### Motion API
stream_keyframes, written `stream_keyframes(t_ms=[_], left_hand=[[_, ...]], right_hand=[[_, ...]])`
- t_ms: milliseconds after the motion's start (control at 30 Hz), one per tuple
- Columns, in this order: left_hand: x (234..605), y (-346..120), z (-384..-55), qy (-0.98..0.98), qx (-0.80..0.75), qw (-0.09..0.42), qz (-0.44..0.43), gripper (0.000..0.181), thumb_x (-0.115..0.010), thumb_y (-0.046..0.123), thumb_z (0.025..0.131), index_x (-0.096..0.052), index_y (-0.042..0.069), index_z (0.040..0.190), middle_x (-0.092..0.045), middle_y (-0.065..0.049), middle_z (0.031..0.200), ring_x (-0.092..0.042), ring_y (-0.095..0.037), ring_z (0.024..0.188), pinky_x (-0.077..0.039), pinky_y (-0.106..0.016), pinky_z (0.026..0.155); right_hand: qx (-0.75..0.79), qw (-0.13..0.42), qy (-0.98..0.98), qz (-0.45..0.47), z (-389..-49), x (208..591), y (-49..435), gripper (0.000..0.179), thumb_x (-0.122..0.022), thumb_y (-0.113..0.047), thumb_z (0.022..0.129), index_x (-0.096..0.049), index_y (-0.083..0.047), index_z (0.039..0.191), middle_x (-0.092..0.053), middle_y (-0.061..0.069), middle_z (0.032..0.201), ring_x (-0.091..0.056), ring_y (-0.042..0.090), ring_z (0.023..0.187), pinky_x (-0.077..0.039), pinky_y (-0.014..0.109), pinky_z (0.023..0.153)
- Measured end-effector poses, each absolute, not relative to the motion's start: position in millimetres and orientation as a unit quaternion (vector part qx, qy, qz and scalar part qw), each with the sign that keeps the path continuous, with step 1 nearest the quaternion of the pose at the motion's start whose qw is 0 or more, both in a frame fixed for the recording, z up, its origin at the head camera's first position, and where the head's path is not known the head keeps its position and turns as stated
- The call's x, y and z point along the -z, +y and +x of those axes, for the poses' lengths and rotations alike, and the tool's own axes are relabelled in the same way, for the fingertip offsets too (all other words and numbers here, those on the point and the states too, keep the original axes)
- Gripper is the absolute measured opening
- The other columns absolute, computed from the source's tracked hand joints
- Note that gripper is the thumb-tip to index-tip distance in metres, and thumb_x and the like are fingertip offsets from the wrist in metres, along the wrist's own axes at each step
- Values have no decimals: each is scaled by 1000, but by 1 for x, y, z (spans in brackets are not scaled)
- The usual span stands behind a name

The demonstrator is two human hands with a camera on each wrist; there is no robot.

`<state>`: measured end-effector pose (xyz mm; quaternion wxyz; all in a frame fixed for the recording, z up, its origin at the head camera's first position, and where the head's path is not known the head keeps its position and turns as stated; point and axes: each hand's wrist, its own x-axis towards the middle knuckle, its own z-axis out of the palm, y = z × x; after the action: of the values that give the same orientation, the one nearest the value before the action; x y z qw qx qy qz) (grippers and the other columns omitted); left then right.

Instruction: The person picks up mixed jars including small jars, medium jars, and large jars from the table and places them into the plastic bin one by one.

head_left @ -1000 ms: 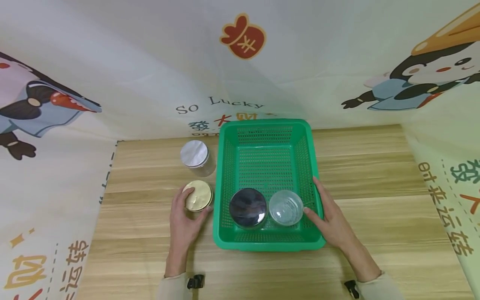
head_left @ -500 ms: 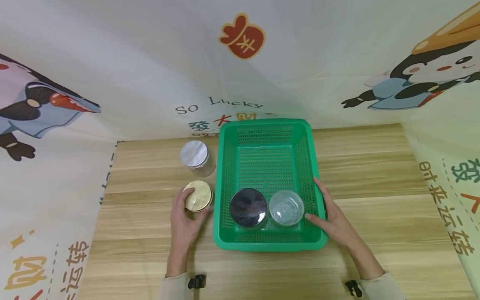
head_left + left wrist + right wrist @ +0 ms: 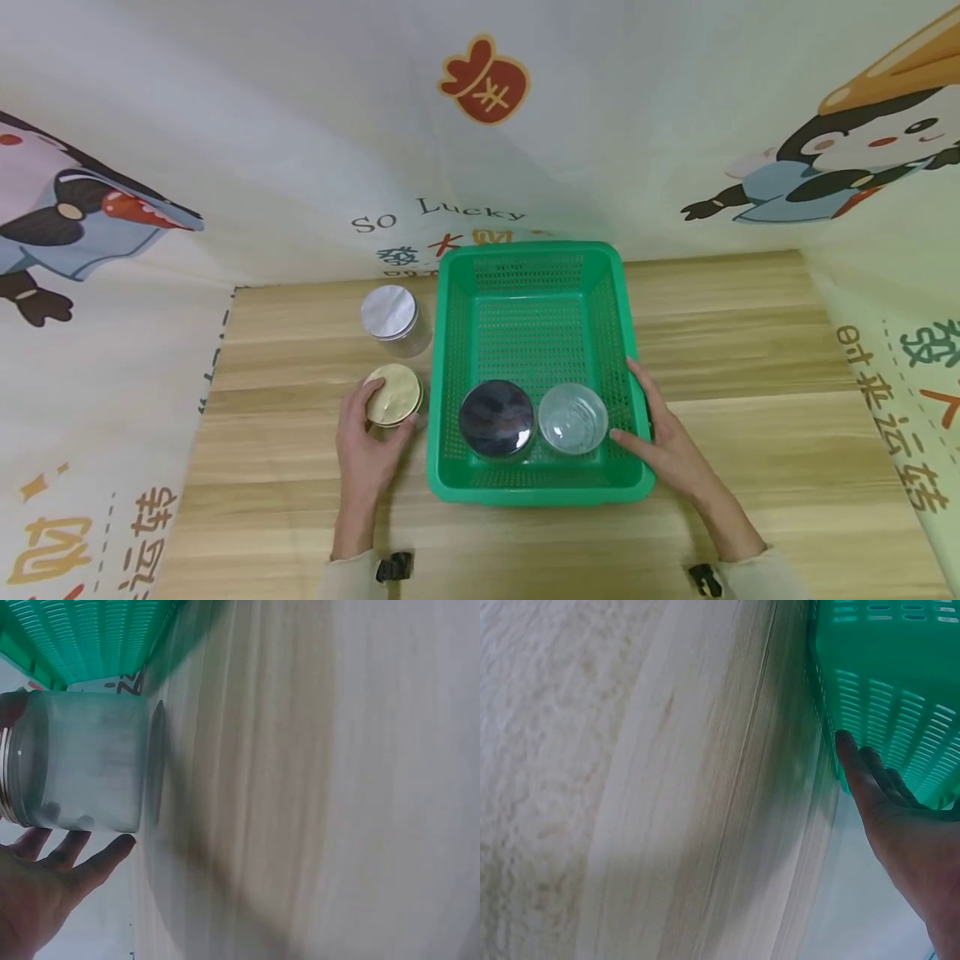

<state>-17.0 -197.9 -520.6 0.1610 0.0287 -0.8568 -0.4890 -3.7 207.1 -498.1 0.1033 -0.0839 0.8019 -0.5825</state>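
Observation:
My left hand (image 3: 366,450) grips a clear jar (image 3: 90,761) with a gold lid (image 3: 393,396), left of the green plastic basket (image 3: 540,497). Its thumb and fingers reach round opposite sides of this jar. The left wrist view shows the jar upright, its base at or just over the table; I cannot tell which. My right hand (image 3: 671,446) holds the basket's right rim, thumb inside, fingers along the outer wall (image 3: 900,727). Inside the basket, near the front, a dark-lidded jar (image 3: 496,419) stands beside a clear round container (image 3: 573,418).
Behind the gold-lidded jar stands another clear jar with a silver lid (image 3: 390,312), close to the basket's left side. A printed white cloth (image 3: 322,142) rises at the back and sides of the wooden table (image 3: 735,333).
The gold-lidded jar has shifted very slightly left in my left hand. My right thumb has drawn a little right, away from the clear container. The head view has tilted slightly.

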Motion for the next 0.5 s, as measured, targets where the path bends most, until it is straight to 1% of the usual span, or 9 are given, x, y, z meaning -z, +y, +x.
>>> stream_keyframes(t_ms=[67,133,200,267,367,500], left_hand=[[518,-199,-13,-858,484,170,35,69,-88,3,71,-58,9,133,-48,-15,139,-47,-29,128,-48,-46,97],[512,-198,-10,-855,484,186,35,68,-88,1,70,-59,7,131,-49,-18,137,-48,-30,127,-46,-37,98],[498,-195,-7,-842,498,206,28,66,-87,-4,69,-59,1,129,-49,-21,134,-47,-29,125,-45,-28,97],[482,-191,-5,-827,514,226,14,64,-84,-8,68,-58,-5,127,-49,-25,131,-47,-27,124,-43,-21,97],[462,-186,-5,-806,538,247,-10,62,-79,-13,68,-56,-12,125,-50,-26,126,-47,-23,122,-43,-16,96],[450,-184,-6,-798,539,266,-34,61,-77,-13,67,-55,-14,124,-51,-27,124,-50,-19,118,-45,-16,92]], right_hand=[[586,104,799,-85,-2,498,207,92,-66,-7,93,-9,-30,160,-20,23,160,-42,48,130,-41,65,97],[584,101,801,-87,-1,499,206,91,-66,-7,93,-9,-29,160,-19,23,160,-41,48,131,-41,65,97],[582,97,803,-89,0,499,205,91,-66,-6,93,-9,-27,161,-19,24,160,-41,48,131,-41,65,97],[579,92,805,-91,-1,499,205,91,-66,-6,93,-10,-27,160,-19,23,160,-41,48,131,-41,65,97],[576,86,808,-88,-2,499,204,90,-67,-6,92,-11,-28,160,-20,23,160,-41,47,131,-41,66,97],[577,81,808,-90,-4,500,204,90,-66,-5,92,-11,-27,160,-22,24,159,-40,47,131,-40,66,98]])
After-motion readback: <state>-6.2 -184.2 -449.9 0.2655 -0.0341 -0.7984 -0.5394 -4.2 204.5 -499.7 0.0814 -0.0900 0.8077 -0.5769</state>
